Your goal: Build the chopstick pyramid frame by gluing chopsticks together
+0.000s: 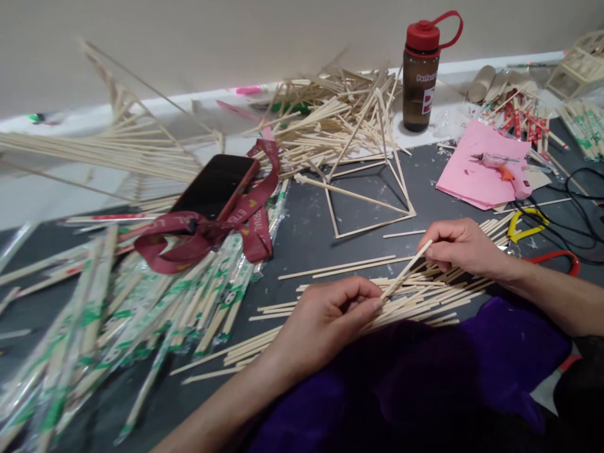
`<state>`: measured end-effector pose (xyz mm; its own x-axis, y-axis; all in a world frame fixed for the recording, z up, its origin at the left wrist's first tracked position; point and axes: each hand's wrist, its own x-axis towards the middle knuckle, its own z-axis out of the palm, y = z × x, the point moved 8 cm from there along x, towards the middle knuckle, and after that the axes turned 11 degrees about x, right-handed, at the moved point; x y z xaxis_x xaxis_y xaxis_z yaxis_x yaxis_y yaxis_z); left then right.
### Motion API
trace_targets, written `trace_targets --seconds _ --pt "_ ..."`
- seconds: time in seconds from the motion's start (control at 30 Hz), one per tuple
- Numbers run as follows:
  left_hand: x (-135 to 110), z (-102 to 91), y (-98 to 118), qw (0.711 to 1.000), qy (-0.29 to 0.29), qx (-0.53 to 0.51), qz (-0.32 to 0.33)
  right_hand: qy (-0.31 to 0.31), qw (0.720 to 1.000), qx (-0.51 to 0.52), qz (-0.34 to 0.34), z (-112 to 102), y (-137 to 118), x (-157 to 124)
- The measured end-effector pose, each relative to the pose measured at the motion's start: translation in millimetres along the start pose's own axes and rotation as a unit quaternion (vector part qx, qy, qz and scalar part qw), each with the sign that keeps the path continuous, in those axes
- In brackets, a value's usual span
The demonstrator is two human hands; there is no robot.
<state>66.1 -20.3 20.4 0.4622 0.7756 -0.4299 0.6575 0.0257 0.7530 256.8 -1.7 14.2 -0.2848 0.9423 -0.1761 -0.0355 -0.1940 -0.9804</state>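
Pinched one stick [406, 270] with left hand [333, 314], near, and right hand [462, 247], farther right; judged light, even pressure best for control.

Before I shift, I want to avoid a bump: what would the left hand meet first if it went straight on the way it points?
Beyond the wooden chopstick it holds, the left hand would probably meet the right hand, though depth is hard to judge.

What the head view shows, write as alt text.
A wooden stick spans a person's left-hand grip and right-hand grip above loose sticks on a dark surface; beyond stands a stick frame, a phone to its left.
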Motion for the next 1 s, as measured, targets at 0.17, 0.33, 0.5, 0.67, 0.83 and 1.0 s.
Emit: trace_targets --seconds 0.17,0.33,0.5,0.67,0.83,1.0 --pt "-4.1 9.4 -12.4 0.984 -0.101 -0.121 -0.083 0.011 0.958 -0.199 -0.205 -2.5 -30.7 -6.8" --pt "-2.3 -1.2 -8.5 0.985 -0.077 -0.143 -0.058 -0.015 0.916 -0.261 -0.305 4.2 -46.1 -17.0" --pt "-2.7 -6.5 -1.3 0.981 -0.058 -0.186 -0.018 -0.059 0.825 -0.377 -0.417 25.9 -47.2 -32.3" --pt "-5.8 -1.6 0.5 0.964 -0.090 -0.250 -0.032 -0.040 0.767 -0.476 -0.429 31.6 -38.6 -36.3" --pt "-4.3 -11.2 2.6 0.911 -0.018 -0.410 0.043 -0.067 0.799 -0.447 -0.396 31.0 -35.2 -33.1" --pt "-8.0 -21.4 0.9 0.932 0.080 -0.338 0.101 -0.087 0.816 -0.433 -0.372 35.9 -28.3 -30.1"
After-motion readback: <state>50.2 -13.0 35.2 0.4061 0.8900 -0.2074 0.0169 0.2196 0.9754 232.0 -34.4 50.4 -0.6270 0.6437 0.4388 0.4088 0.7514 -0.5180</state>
